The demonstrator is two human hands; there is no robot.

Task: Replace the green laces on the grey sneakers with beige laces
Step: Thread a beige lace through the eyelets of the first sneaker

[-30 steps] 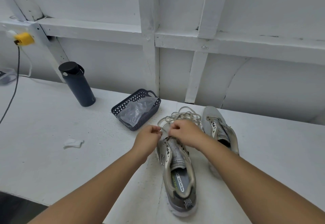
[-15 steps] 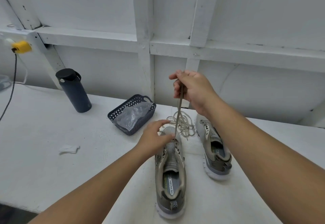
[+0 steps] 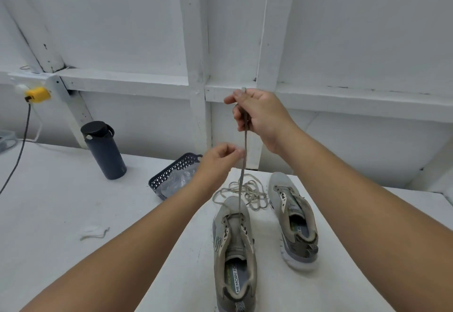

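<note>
1. White painted table [image 3: 73,213] against a white framed wall; work sits at its right end.
2. Nearest: grey sneaker [image 3: 234,257], toe away from the person, eyelets bare except the lowest pair, where a beige lace [image 3: 241,184] crosses. No green lace seen on it.
3. Second sneaker [image 3: 293,221] just beside it on the right, no lace in its eyelets that I can make out.
4. Loose pile of cord [image 3: 247,192] beyond the toes, colour pale; likely the lace's slack.
5. Left hand [image 3: 218,162] has lifted off the shoe since half a second ago; fingertips now pinch the taut lace midway.
6. Right hand [image 3: 259,115] has risen a little higher, fingers curled round the lace end, tip poking above the fist.
7. Reading: first eyelet pair threaded, ends being drawn up and evened; crossing upward comes next.
8. Far: dark basket [image 3: 169,176] holding clear plastic, dark bottle [image 3: 104,151], yellow plug [image 3: 38,94].
</note>
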